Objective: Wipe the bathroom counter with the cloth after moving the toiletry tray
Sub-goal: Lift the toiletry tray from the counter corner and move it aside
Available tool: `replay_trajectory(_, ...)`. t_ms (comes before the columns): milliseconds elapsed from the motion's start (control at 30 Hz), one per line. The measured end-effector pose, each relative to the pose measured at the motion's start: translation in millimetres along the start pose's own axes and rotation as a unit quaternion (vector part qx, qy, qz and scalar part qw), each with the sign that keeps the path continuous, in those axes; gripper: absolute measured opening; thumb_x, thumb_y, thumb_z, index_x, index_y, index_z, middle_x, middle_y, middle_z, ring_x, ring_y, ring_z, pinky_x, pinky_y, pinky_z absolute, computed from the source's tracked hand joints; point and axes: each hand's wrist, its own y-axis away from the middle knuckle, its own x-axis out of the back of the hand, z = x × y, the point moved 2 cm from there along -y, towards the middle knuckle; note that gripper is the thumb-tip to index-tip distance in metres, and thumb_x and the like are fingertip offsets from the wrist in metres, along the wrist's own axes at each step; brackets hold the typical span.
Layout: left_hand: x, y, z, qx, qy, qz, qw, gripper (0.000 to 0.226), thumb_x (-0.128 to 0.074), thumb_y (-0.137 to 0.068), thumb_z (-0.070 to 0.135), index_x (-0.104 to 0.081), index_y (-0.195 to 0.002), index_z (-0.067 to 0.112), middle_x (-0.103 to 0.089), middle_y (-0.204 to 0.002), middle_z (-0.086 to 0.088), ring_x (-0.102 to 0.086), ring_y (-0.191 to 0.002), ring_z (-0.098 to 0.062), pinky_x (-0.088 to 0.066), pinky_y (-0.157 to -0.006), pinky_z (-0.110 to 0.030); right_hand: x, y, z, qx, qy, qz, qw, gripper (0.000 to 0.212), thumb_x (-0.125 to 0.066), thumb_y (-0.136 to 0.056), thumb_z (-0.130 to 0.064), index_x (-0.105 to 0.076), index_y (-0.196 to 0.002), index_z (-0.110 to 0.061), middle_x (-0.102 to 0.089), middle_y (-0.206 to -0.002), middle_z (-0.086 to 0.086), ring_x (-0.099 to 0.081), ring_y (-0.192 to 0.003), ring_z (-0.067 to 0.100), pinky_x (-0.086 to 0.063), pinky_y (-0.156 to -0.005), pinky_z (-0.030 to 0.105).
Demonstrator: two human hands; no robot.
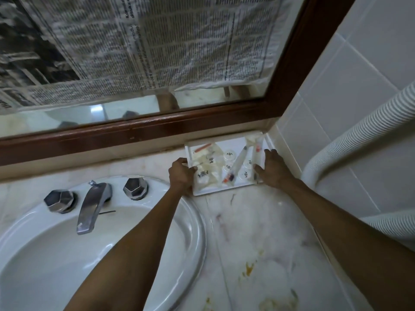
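A white toiletry tray (221, 191) sits in the back right corner of the pale marble counter (258, 232), against the mirror frame and the tiled wall. It holds several small sachets, round caps and thin tubes. My left hand (180, 175) grips the tray's left edge, thumb inside the rim. My right hand (272, 168) grips its right edge, fingers curled over the rim. Yellow-brown stains mark the counter in front of the tray. No cloth is in view.
A white oval sink (89, 254) with a chrome tap (92, 205) and two faceted knobs lies to the left, under my left forearm. A wood-framed mirror (157, 129) covered with newspaper stands behind. A white ribbed hose (359, 140) runs along the tiled right wall.
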Motion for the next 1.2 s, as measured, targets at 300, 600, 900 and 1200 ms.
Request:
replay_trajectory(300, 15.7, -9.5, -11.8, 0.012, 0.020, 0.003, 1.000, 0.051, -0.077, -0.086, 0.034, -0.062, -0.130, 0.015, -0.069, -0.122, -0.011, -0.064, -0.112, -0.031, -0.052, -0.091, -0.034, -24.6, -15.7, -1.2, -0.034, -0.100, 0.012, 0.994, 0.103, -0.065, -0.077, -0.064, -0.022, -0.148, -0.003, -0.035, -0.149, 0.023, -0.036, -0.136, 0.039, -0.036, -0.108, 0.050)
replay_trajectory(600, 21.5, 15.1, -12.4, 0.018, 0.124, 0.002, 0.992, 0.063, -0.090, -0.071, 0.034, -0.059, -0.125, 0.020, -0.073, -0.107, -0.006, -0.071, -0.095, -0.026, -0.057, -0.085, -0.037, -21.3, -1.8, -6.3, -0.070, -0.162, 0.045, 0.983, 0.096, -0.076, -0.061, -0.070, -0.045, -0.130, -0.009, -0.048, -0.125, 0.022, -0.048, -0.121, 0.036, -0.042, -0.098, 0.041)
replay_trajectory(900, 96.7, 94.2, -24.1, -0.013, 0.112, 0.042, 0.993, 0.064, -0.090, -0.071, 0.026, -0.062, -0.127, 0.013, -0.075, -0.104, -0.010, -0.073, -0.090, -0.027, -0.060, -0.081, -0.040, -2.9, 69.0, -43.5, -0.001, -0.213, 0.091, 0.973, 0.103, -0.083, -0.065, -0.055, -0.037, -0.144, -0.009, -0.047, -0.125, 0.024, -0.046, -0.122, 0.036, -0.041, -0.097, 0.037)
replay_trajectory(1200, 214.7, 154.2, -67.1, -0.077, 0.117, 0.084, 0.987, 0.043, -0.087, -0.075, 0.019, -0.068, -0.113, 0.026, -0.077, -0.099, -0.001, -0.074, -0.081, -0.014, -0.062, -0.075, -0.033, -11.4, 136.3, -146.6, 0.089, -0.212, 0.085, 0.970, 0.092, -0.084, -0.063, -0.055, -0.044, -0.135, -0.015, -0.047, -0.114, 0.021, -0.051, -0.114, 0.037, -0.045, -0.095, 0.037)
